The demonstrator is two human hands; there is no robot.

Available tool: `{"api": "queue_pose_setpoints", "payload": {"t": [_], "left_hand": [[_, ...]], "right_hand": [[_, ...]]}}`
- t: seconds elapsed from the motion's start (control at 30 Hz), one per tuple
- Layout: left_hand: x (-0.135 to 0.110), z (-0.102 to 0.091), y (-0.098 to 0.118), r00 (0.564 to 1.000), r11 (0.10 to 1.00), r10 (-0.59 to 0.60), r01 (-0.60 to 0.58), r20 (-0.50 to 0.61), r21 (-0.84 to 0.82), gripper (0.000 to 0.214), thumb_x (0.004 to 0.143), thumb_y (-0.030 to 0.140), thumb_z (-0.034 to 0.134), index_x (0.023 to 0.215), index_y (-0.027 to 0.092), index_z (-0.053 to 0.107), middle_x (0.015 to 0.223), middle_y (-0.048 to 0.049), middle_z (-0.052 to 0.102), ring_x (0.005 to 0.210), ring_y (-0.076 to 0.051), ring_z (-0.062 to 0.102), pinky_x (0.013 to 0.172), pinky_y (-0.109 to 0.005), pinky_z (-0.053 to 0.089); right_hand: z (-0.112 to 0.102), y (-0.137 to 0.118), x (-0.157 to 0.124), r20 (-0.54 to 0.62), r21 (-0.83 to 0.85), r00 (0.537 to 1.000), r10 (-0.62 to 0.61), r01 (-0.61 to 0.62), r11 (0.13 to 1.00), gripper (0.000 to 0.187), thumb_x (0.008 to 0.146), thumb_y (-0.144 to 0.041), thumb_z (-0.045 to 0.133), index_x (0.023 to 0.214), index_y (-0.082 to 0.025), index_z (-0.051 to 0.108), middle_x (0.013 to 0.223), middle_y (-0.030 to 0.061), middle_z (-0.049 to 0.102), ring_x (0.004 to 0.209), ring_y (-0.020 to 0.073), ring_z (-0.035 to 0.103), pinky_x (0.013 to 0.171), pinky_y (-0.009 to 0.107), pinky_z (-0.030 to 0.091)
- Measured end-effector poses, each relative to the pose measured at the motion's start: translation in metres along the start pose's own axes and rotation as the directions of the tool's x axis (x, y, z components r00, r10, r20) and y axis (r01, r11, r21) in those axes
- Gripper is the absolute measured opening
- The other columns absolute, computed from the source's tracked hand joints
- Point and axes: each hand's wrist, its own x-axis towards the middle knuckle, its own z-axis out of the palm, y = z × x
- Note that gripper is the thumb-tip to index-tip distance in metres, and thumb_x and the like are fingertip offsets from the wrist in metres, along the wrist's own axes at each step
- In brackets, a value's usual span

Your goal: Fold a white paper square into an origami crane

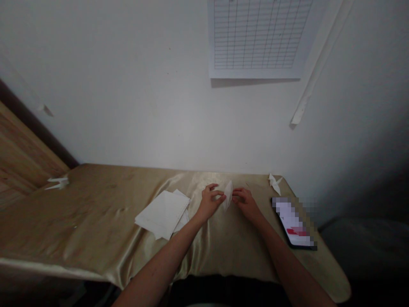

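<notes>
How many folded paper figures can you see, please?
3: a paper figure between left hand and right hand, another at the satin-covered table's far right corner, another at its left end.

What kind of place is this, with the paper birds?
Probably a small room at home or a work corner: a shiny gold tablecloth, a paper grid chart on the white wall, and a phone lying nearby.

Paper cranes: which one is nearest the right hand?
The white paper crane at the far right corner; the other crane lies at the far left end.
</notes>
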Motion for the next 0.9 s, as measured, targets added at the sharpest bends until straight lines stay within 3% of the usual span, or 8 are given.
{"api": "queue_pose_setpoints", "payload": {"t": [0.27, 0.5, 0.67, 0.9], "left_hand": [[-0.001, -0.002, 0.005, 0.999, 0.999, -0.021, 0.020, 0.026, 0.039, 0.007, 0.076, 0.024, 0.079, 0.083, 0.025, 0.081, 0.129, -0.0086, 0.062, 0.122, -0.027, 0.055, 0.110, -0.047, 0.041], [-0.003, -0.007, 0.016, 1.000, 0.998, -0.001, 0.001, 0.010, 0.061, 0.019, 0.078, 0.026, 0.079, 0.097, 0.029, 0.081, 0.129, -0.0087, 0.061, 0.125, -0.027, 0.053, 0.112, -0.048, 0.038], [-0.007, -0.011, 0.027, 0.999, 0.998, 0.052, -0.052, 0.005, 0.041, 0.006, 0.076, 0.029, 0.082, 0.082, 0.028, 0.081, 0.130, -0.0068, 0.061, 0.127, -0.028, 0.051, 0.112, -0.048, 0.036], [-0.009, -0.008, 0.028, 0.994, 0.992, 0.110, -0.111, 0.015, 0.054, 0.005, 0.076, 0.027, 0.082, 0.080, 0.026, 0.080, 0.131, -0.0075, 0.062, 0.127, -0.028, 0.051, 0.111, -0.049, 0.037]], "right_hand": [[0.002, -0.008, -0.002, 0.011, -0.043, 1.000, 0.021, -0.020, 0.999, 0.015, 0.082, -0.036, 0.065, 0.088, -0.025, 0.074, 0.105, 0.0070, 0.068, 0.110, 0.0253, 0.056, 0.103, 0.045, 0.039], [0.003, -0.007, -0.002, -0.066, -0.046, 0.996, 0.064, -0.067, 0.997, 0.023, 0.083, -0.045, 0.064, 0.082, -0.023, 0.070, 0.105, 0.0083, 0.068, 0.109, 0.0264, 0.055, 0.103, 0.045, 0.039], [0.001, -0.006, -0.003, -0.107, -0.081, 0.992, 0.067, -0.076, 0.994, 0.027, 0.084, -0.049, 0.063, 0.081, -0.023, 0.069, 0.104, 0.0091, 0.068, 0.109, 0.0274, 0.054, 0.102, 0.045, 0.039], [0.006, -0.008, -0.003, -0.069, -0.078, 0.996, 0.050, -0.056, 0.995, 0.030, 0.082, -0.052, 0.068, 0.075, -0.024, 0.068, 0.097, 0.0081, 0.069, 0.105, 0.0267, 0.055, 0.101, 0.045, 0.040]]}}
